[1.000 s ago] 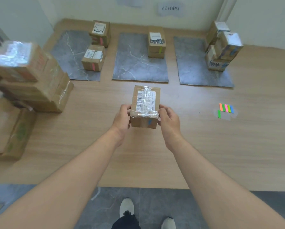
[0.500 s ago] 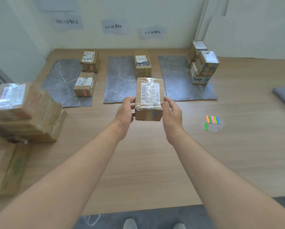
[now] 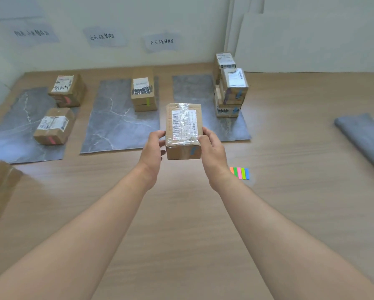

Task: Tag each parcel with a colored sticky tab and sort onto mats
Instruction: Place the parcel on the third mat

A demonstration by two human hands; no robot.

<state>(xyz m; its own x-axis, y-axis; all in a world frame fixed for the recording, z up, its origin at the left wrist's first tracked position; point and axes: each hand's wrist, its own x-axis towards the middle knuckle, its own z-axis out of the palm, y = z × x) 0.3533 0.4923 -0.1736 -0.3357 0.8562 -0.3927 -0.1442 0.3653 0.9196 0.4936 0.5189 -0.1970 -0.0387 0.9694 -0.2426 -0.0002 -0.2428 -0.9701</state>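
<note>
A taped parcel with a blue tab is being held above the surface, before the rightmost mat, the grip of left hand and right hand closed on its sides.

left hand bare | right hand bare | both forearms bare

Brown parcel, taped barcode label up, blue tab on near face, gripped at its sides by left hand and right hand above surface. Left mat: two pink-tabbed parcels. Middle mat: green-tabbed parcel. Right mat: blue-tabbed stack. Colored tab strip flat beside right wrist.
</note>
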